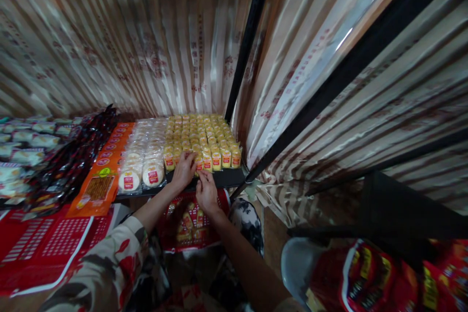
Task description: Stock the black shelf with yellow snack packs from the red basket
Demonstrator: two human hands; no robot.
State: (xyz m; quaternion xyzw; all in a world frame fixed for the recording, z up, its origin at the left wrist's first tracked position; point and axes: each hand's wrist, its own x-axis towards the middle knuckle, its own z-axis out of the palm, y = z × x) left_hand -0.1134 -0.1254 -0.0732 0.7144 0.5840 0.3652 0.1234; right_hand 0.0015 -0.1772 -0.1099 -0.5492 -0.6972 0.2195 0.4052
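Note:
Several rows of small yellow snack packets [216,158] with red labels stand upright on the black shelf [230,176]. My left hand [185,170] reaches to the front row, its fingers pinched at the top of one packet [199,161]. Just below and to the right, my right hand [207,193] closes its fingertips on the lower edge of that same packet. Left of the yellow rows lie clear-wrapped round white crackers [152,174] with red labels. My fingers partly hide the packets at the front.
A red basket [224,200] holding more yellow packets sits below the shelf edge. Orange bags [97,185], dark-wrapped packs [69,161] and another red basket [47,248] are at left. A black post [252,34] rises behind. Red packages [380,273] fill the lower right.

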